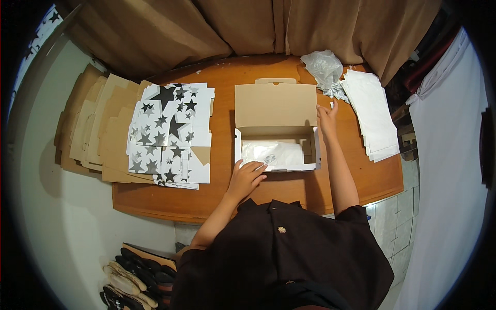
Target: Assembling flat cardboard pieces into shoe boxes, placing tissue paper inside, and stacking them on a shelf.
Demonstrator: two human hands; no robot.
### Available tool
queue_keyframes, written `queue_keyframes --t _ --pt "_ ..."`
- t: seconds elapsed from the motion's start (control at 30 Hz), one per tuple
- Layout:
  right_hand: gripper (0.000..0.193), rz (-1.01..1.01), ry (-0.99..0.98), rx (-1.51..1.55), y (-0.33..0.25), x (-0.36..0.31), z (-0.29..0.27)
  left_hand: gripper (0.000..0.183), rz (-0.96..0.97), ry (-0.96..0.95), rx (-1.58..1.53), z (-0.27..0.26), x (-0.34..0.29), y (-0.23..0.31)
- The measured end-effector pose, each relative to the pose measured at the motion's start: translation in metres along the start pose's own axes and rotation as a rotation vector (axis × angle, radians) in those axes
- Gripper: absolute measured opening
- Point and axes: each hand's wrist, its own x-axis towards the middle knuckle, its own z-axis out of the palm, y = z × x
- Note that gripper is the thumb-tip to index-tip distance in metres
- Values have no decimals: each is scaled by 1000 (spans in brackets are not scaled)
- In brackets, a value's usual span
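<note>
A cardboard box [276, 106], brown inside and white outside, stands on the table with its lid raised at the back. Inside, white tissue paper [258, 153] covers a flat bundle whose contents are hidden; a small grey mark shows on the paper. My left hand [247, 178] lies on the box's front left corner, fingers spread over the front edge. Beside the lid's right edge is my right hand [327, 120], thumb and finger raised around a small white packet [331, 105]. The packet is too small to make out in detail.
Flattened star-printed cartons [173, 137] lie on the left, beside stacked brown cardboard [113, 132]. At the back right sits a clear plastic bag [323, 67] with small silvery pieces. White paper sheets [369, 116] are stacked at the right. Shoes [137, 276] lie below left.
</note>
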Motion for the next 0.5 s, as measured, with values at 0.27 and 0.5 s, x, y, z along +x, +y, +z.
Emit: queue_keyframes --t 0.27,0.5 --pt "87 -197 205 -336 -15 -2 6 18 15 175 25 15 -4 -4" --pt "92 91 43 -94 -1 45 5 14 13 171 -15 15 -2 -1"
